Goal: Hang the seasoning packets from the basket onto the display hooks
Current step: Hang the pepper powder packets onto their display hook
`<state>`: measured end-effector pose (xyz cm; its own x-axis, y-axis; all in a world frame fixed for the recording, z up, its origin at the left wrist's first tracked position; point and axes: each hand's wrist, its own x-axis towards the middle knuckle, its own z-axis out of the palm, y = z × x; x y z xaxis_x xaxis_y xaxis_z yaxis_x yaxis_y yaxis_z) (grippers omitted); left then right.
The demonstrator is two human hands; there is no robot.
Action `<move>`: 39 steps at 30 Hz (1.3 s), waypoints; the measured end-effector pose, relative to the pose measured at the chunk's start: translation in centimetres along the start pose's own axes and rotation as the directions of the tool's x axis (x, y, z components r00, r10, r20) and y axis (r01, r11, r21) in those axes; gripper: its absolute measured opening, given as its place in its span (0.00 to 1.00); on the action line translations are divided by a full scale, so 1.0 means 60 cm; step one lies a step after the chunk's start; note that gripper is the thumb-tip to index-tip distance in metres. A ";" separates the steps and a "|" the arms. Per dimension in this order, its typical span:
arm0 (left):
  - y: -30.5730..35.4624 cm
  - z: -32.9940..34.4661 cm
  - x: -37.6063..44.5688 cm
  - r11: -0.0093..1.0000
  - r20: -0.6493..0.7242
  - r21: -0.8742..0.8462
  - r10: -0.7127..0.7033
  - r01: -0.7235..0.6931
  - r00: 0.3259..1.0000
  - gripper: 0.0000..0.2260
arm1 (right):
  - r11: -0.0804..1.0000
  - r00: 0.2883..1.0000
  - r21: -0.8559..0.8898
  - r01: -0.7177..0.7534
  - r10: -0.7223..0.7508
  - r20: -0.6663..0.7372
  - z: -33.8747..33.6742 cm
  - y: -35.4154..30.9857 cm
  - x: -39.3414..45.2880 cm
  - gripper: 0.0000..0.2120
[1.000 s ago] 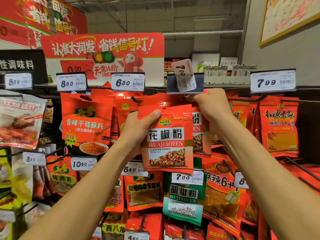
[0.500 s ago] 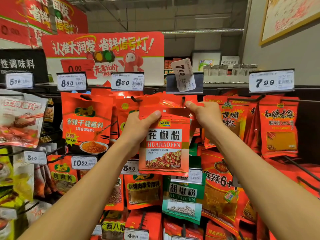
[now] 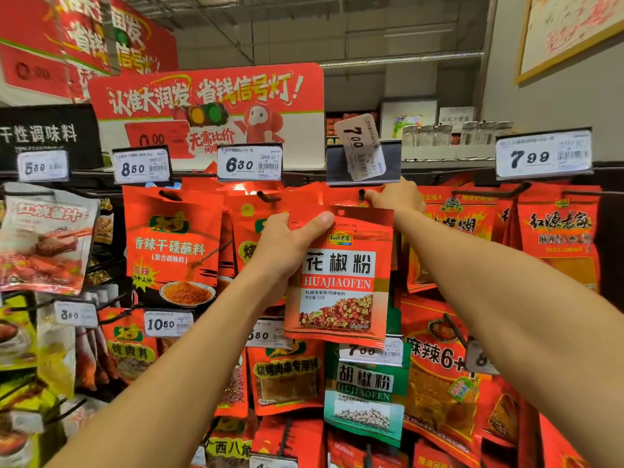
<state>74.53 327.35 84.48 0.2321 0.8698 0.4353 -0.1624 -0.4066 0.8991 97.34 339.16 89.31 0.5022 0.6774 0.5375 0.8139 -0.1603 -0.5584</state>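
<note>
A single head-worn view looks forward and slightly upward from close in front of a rack of hanging packets, both forearms reaching away from the lens into the middle of the picture. The rack fills the lower two-thirds edge to edge, with the price tags [image 3: 249, 162] running across about a third of the way down. Above them show a red sign [image 3: 216, 96] and the ceiling [image 3: 337, 28], and the wide-angle lens bends the edges.
</note>
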 end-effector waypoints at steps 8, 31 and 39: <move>-0.004 0.003 0.007 0.999 -0.029 -0.048 0.003 -0.004 1.000 0.06 | 0.999 0.999 0.021 -0.036 0.035 0.030 -0.016 0.013 -0.033 0.24; 0.028 0.060 0.046 1.000 -0.072 -0.015 -0.011 0.010 0.997 0.06 | 0.528 0.985 0.841 0.118 -0.169 -0.033 -0.122 0.027 -0.215 0.14; -0.007 0.073 0.085 0.990 -0.155 0.107 -0.071 0.088 0.985 0.13 | 0.658 0.992 0.752 -0.033 -0.071 0.106 -0.076 0.042 -0.175 0.14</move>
<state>79.95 330.72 86.52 0.0914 0.9292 0.3581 -0.0376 -0.3561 0.9337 95.45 328.38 85.13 0.4094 0.7594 0.5056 0.2995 0.4116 -0.8608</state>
